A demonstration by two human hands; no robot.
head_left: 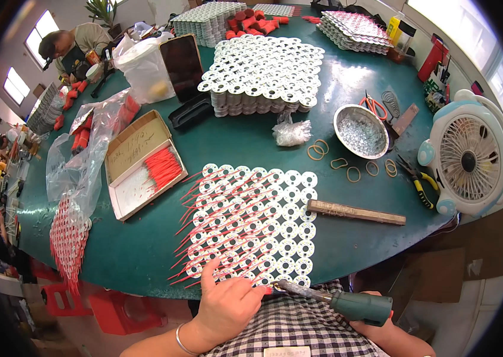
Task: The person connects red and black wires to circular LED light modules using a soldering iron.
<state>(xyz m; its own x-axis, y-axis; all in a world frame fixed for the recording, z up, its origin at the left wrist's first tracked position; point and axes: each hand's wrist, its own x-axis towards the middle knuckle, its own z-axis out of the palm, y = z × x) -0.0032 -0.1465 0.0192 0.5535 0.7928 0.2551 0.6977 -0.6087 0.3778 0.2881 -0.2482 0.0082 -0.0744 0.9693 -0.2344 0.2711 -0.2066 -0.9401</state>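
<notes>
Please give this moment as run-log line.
left hand: at white disc panel with thin red wires | right hand: holding green-handled soldering iron, tip at panel's near edge

White panel (289, 224), red wires (163, 168), checked cloth (302, 321)

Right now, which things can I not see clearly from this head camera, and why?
Head view: some fingers of the right hand, hidden behind the soldering iron.
Head view: whether the iron's tip touches the white disc sheet, too small beside the left hand.
Head view: contents of the small bag, blurred by crumpled plastic.
Head view: silvery pieces in the metal bowl, too small to identify.
</notes>
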